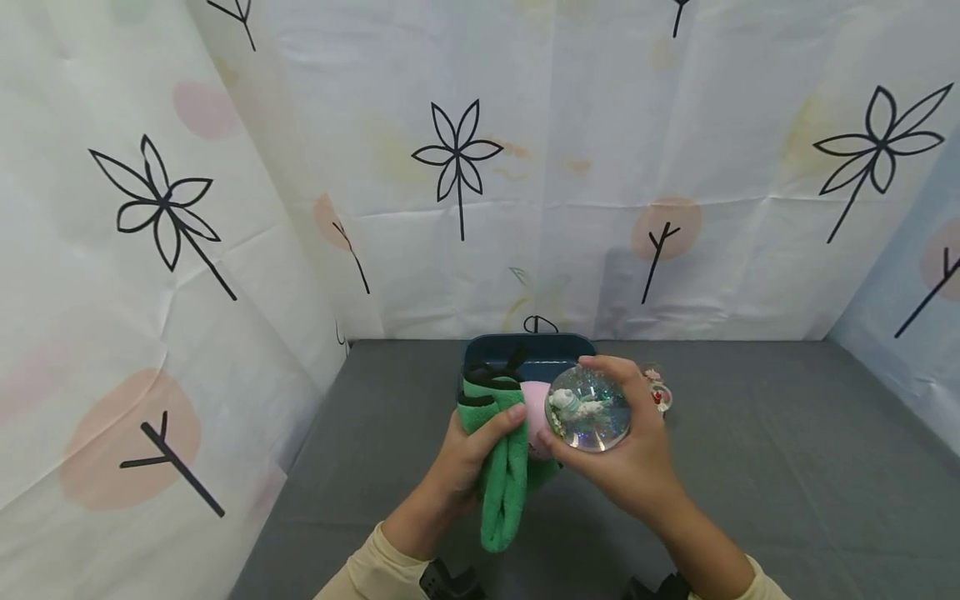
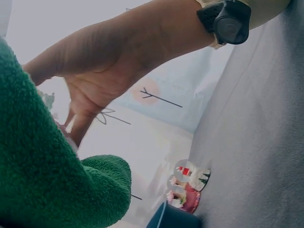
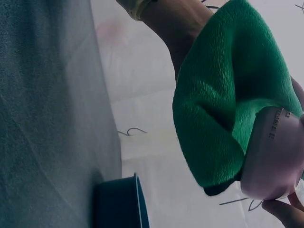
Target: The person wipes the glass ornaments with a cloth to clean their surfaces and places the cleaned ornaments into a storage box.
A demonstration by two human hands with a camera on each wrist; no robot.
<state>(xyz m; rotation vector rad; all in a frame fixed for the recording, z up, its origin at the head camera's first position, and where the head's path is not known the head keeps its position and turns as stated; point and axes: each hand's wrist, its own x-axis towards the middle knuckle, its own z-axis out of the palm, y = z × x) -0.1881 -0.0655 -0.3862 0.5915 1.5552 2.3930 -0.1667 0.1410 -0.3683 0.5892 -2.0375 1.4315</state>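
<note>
- Pale fabric backdrop (image 1: 555, 150), printed with black line-drawn flowers and soft blots of colour, stands behind a grey surface (image 1: 765, 450).
- Snow globe (image 1: 588, 412) is held up off the surface, tipped on its side: clear ball to the right, pink base (image 3: 273, 161) to the left, against the cloth. White figure and glitter visible inside the ball.
- Right hand (image 1: 637, 450): thumb and fingers curl round the ball.
- Left hand (image 1: 467, 454): pinches the folded green cloth (image 1: 504, 504), thumb on top; the fingers behind are hidden by the fabric. Cloth has a dark edging and drapes beside the base, one fold hanging down.
- Step in hand, as judged: wiping or drying the globe, the base being the part at the cloth.
- Next move probably calls for turning the globe within the cloth to reach other faces, the right hand keeping a firm hold, as smooth glass could slip.
- Dark blue bin (image 1: 528, 343) stands behind the hands; small figurine globes (image 2: 187, 185) stand on the surface beside it.
- Writing: small raised-looking characters on the base, seen in the right wrist view, too blurred to read. No brand legible; black wrist device (image 2: 231, 23) shows no readable mark.
</note>
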